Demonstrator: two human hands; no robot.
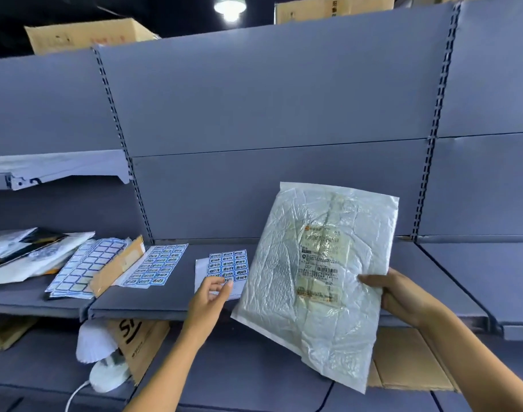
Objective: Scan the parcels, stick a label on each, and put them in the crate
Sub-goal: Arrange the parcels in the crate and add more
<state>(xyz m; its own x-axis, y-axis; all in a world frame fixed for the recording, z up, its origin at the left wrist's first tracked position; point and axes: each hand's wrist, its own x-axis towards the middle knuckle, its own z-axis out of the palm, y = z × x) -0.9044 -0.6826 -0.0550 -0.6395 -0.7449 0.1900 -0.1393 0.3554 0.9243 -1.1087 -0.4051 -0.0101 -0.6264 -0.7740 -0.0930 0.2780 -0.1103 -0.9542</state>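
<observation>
While the right hand (402,295) grips the crinkled white plastic parcel (319,278) at four o'clock, the left hand (209,295) pinches with its fingers (229,285) the blue-printed label sheet (229,264) at the parcel's nine o'clock, so labelling seems in hand, with one label to peel cleanly next.

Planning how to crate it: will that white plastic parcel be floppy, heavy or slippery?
Probably only slightly floppy: the parcel looks flat though the right hand alone holds one edge. That also suggests light. Its wrinkled glossy film may slip.
</observation>
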